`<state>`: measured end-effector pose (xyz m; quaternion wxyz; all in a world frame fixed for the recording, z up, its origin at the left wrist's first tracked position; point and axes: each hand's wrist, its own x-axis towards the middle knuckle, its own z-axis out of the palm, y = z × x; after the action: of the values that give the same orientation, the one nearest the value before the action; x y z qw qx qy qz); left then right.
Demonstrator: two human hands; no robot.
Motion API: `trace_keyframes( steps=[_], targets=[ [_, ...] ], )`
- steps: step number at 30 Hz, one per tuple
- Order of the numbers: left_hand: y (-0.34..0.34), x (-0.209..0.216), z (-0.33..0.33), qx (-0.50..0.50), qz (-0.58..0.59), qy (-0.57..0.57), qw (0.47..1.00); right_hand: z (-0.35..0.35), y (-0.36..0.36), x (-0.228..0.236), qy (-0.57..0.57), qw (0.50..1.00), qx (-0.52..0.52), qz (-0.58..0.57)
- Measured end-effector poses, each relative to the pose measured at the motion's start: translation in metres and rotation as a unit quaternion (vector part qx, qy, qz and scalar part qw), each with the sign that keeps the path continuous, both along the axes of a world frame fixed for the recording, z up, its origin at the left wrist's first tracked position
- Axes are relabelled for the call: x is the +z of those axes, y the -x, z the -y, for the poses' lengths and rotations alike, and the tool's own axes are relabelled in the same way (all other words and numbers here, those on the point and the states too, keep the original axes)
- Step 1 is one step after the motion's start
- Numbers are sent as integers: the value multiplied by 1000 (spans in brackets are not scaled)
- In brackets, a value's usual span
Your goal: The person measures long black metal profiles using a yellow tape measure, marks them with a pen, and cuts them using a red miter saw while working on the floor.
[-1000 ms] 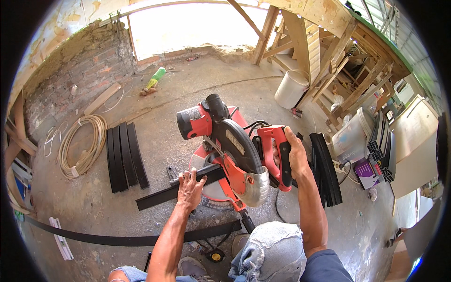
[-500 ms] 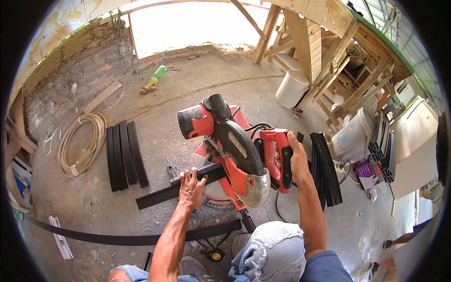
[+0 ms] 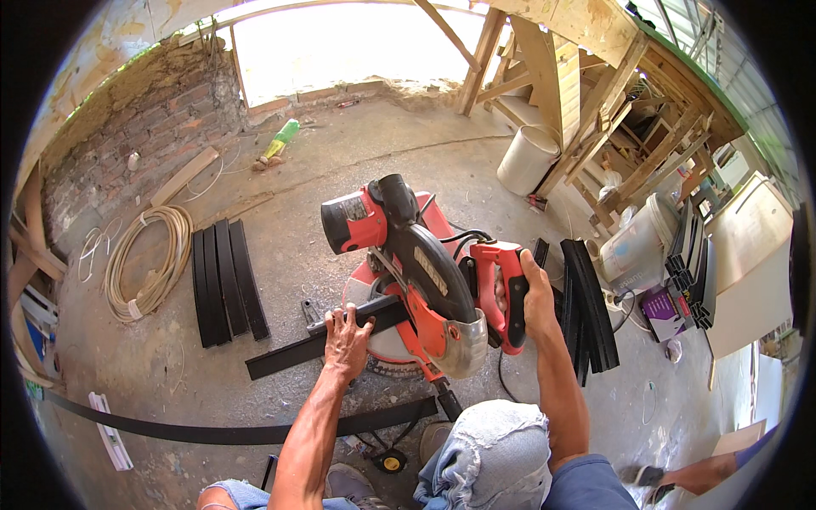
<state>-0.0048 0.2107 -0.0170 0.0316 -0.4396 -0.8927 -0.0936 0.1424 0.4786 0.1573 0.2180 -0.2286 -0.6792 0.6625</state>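
A red and black miter saw (image 3: 432,272) stands on the floor in front of me. My right hand (image 3: 539,297) is wrapped round its red handle, fingers inside the loop. A dark metal profile (image 3: 289,354) lies across the saw's base, its right end close to the blade guard. My left hand (image 3: 347,342) presses this profile down against the fence, with the fingers curled over its top. The blade is hidden by the black guard and its clear lower cover (image 3: 466,350).
Cut black strips (image 3: 223,285) lie left of the saw, more black profiles (image 3: 589,310) right. A coiled hose (image 3: 146,265), long black strip (image 3: 229,432), tape measure (image 3: 390,461) and buckets (image 3: 529,160) surround it. Another person's leg (image 3: 701,473) shows at lower right.
The saw's head and handle have dropped slightly, my right hand moving with them. My left hand has stayed on the profile. The other person's leg has come further into view at lower right.
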Motion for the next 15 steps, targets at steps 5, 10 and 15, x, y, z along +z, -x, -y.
trace_keyframes(
  steps=[5, 10, 15],
  targets=[
    [1, 2, 1, 0, 1, 3, 1000, 3, -4, -5, 13, 1000, 5, -14],
    [1, 0, -1, 1, 4, 14, 1000, 3, -11, -13, -8, 1000, 3, -16],
    [3, -3, 0, 1, 7, 7, 1000, 6, -14, -20, -5, 1000, 0, -19]
  ],
)
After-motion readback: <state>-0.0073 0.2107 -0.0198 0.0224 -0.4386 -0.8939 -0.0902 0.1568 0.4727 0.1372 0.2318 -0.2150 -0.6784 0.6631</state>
